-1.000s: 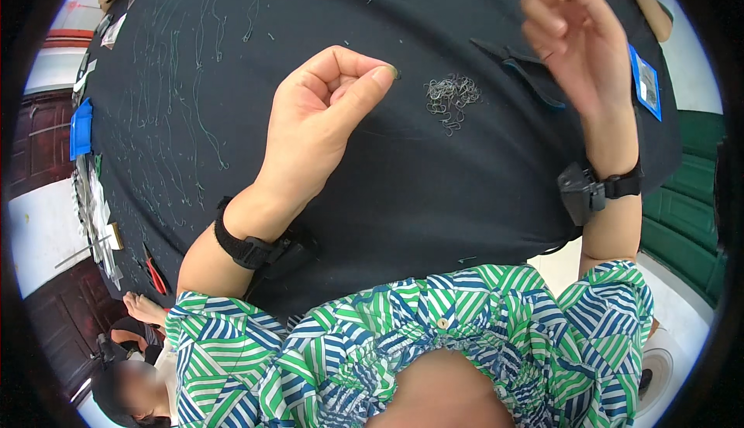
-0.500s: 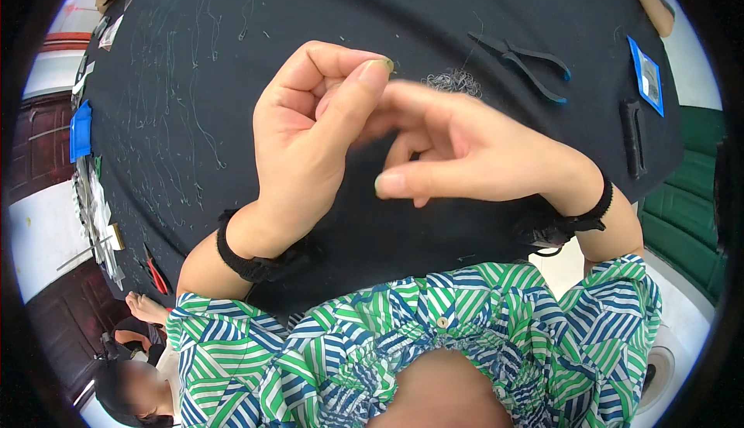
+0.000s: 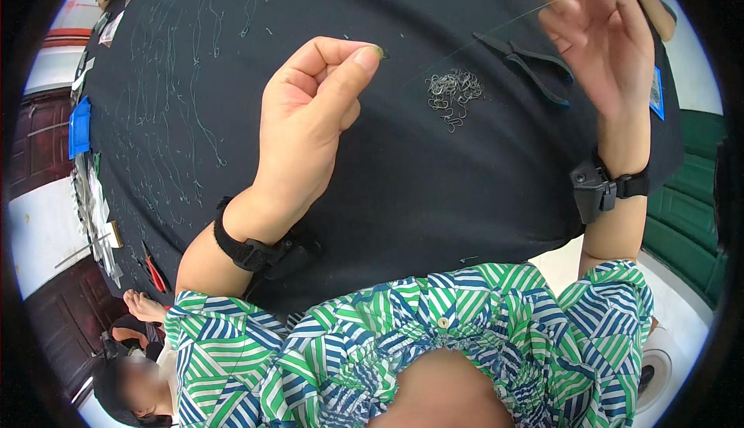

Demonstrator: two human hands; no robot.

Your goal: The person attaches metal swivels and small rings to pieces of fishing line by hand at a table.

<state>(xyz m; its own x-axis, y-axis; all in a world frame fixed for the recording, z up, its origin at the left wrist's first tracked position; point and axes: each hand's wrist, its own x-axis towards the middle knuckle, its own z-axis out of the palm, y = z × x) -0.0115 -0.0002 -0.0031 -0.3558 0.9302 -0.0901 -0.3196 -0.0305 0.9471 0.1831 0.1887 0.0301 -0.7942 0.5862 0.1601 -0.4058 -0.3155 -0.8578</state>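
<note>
My left hand (image 3: 310, 110) is closed in a pinch, thumb pressed against the forefinger, with the dark tip of a small fish hook (image 3: 385, 55) showing at the fingertips; the rest of it is hidden. A thin green fishing line (image 3: 496, 27) runs from near that pinch up to the right. My right hand (image 3: 601, 41) is raised at the upper right, fingers partly bent, and the line crosses them and ends at the fingertips. Between the hands, on the black cloth, lies a loose heap of fish hooks (image 3: 452, 91).
Dark pliers (image 3: 531, 68) lie beside the hooks, under the line. Several lengths of line (image 3: 170, 95) are spread on the cloth (image 3: 418, 188) at left. Red-handled pliers (image 3: 154, 269) rest near the left edge. Other people (image 3: 136, 389) sit around the table.
My right hand has swung from beside the left hand to the upper right, drawing the line out. The hook heap is uncovered. My left hand keeps its pinch, almost unmoved.
</note>
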